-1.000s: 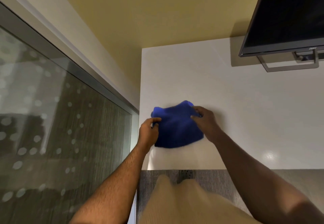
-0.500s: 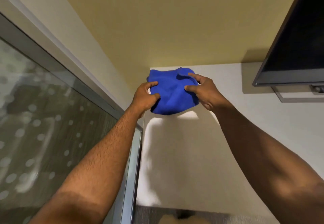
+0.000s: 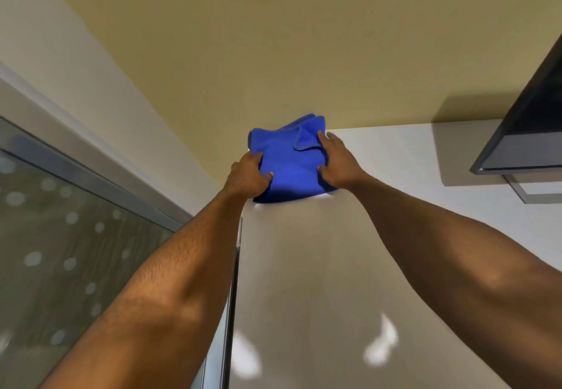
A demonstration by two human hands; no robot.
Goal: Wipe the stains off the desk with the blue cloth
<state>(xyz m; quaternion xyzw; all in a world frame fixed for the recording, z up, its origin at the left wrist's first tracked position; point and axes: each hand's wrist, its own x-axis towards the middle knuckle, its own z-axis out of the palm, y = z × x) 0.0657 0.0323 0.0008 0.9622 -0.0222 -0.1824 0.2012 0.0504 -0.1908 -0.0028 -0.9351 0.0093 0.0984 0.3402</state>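
Note:
The blue cloth (image 3: 289, 163) lies bunched at the far left corner of the white desk (image 3: 380, 236), right against the yellow wall. My left hand (image 3: 248, 175) grips the cloth's left edge, thumb on top. My right hand (image 3: 337, 163) presses on its right side, with fingers spread over the fabric. Both arms are stretched far forward. No stain shows on the bare desk, only bright light reflections near the front.
A dark monitor (image 3: 526, 127) on a grey stand (image 3: 529, 191) stands at the right of the desk. The yellow wall (image 3: 273, 39) runs behind the desk. A frosted glass partition (image 3: 76, 251) with a metal frame borders the desk's left edge.
Both hands have pushed the cloth from the near part of the desk away to the far left corner by the wall. The view has tilted up and the desk's front edge has left the frame.

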